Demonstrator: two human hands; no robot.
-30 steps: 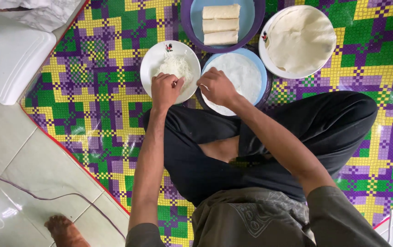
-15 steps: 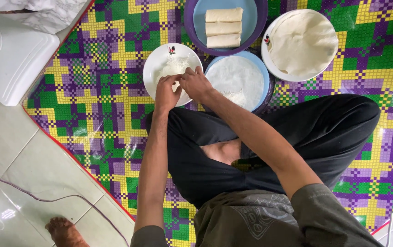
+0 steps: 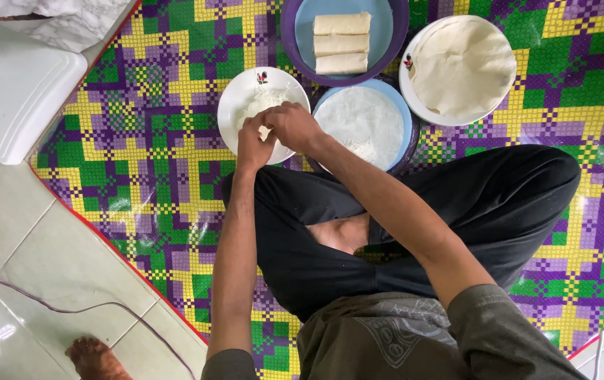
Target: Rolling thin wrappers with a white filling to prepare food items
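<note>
A white plate (image 3: 235, 98) on the mat holds a thin pale wrapper (image 3: 266, 98) with white shredded filling on it. My left hand (image 3: 251, 143) pinches the wrapper's near edge. My right hand (image 3: 293, 127) reaches across from the right. Its fingers are bunched on a pinch of filling over the wrapper and touch the left fingers. Just right of the plate, a blue bowl (image 3: 365, 123) holds more white shredded filling. Behind it, three finished rolls (image 3: 342, 43) lie in a purple bowl (image 3: 291, 32).
A white plate with a stack of round wrappers (image 3: 462, 67) stands at the far right. I sit cross-legged in black trousers (image 3: 499, 204) on a checked mat (image 3: 147, 155). A white appliance (image 3: 13, 98), a cable (image 3: 48, 306) and another person's foot (image 3: 94, 357) are on the tiled floor to the left.
My right hand has moved left from the blue bowl to the white plate and now meets my left hand there. The left hand stayed at the plate.
</note>
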